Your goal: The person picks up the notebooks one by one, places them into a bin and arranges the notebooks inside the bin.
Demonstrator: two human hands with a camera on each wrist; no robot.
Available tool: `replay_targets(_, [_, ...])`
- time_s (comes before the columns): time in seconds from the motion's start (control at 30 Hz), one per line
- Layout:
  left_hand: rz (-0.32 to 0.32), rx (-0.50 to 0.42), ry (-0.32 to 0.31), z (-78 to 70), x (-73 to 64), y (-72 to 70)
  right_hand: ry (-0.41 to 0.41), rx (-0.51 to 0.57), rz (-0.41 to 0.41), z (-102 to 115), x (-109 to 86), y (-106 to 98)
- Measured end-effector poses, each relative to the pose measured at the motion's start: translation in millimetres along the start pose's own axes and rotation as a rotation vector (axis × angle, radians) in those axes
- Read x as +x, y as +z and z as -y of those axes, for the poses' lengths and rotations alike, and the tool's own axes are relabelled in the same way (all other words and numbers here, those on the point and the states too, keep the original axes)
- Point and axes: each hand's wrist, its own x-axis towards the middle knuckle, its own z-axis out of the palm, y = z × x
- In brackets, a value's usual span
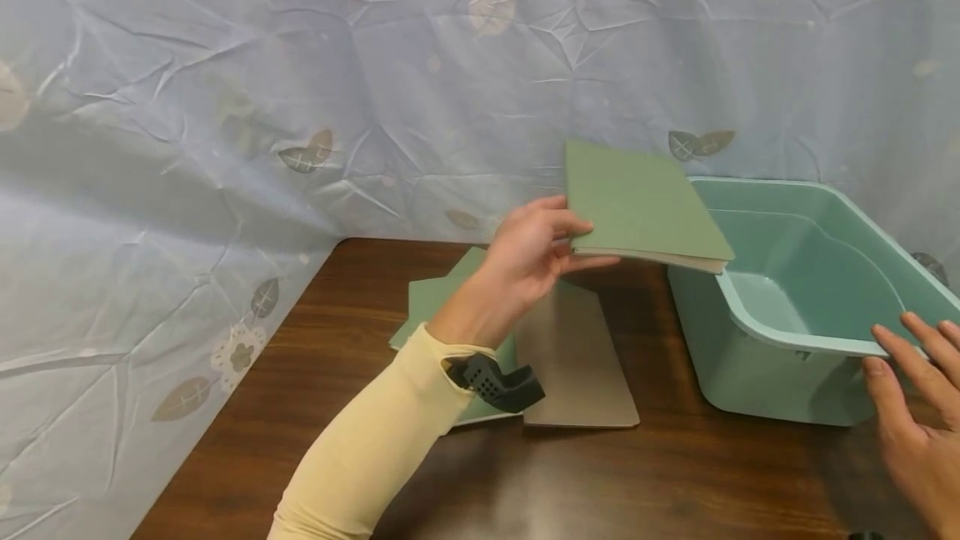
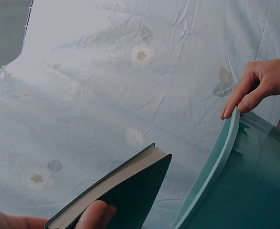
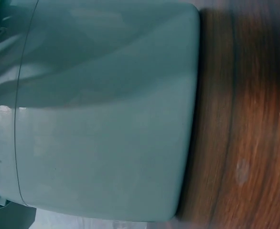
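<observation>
My left hand [image 1: 525,244] holds a green notebook [image 1: 641,202] by its near-left edge, thumb and fingers on opposite covers. The notebook is raised above the table, its far-right end by the rim of a teal plastic bin [image 1: 772,386]. Pale page edges show between its covers in the left wrist view. At the bin's near rim, my right hand [image 1: 918,407] pinches the edge, with fingers over the top and the thumb outside. The right wrist view has only the bin's outer wall [image 3: 106,133] and tabletop; the hand is out of it.
Under my left forearm lie several green notebooks [image 1: 435,298], partly hidden, overlapped with a grey-brown notebook or board [image 1: 577,365]. They rest on a dark wooden table [image 1: 300,407]. A pale leaf-patterned sheet [image 1: 420,90] hangs behind and along the left side.
</observation>
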Motion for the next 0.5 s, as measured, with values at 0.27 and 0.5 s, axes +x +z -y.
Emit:
replay_targets(0.27, [0.040,0.015,0.014,-3.4,1.7,17.7,0.065,-0.027,0.014,1,-7.1,-2])
replay_targets(0.5, [0.021,-0.003,0.021,-5.3,2.9,20.7,0.052,-0.012,0.018,3,-3.8,0])
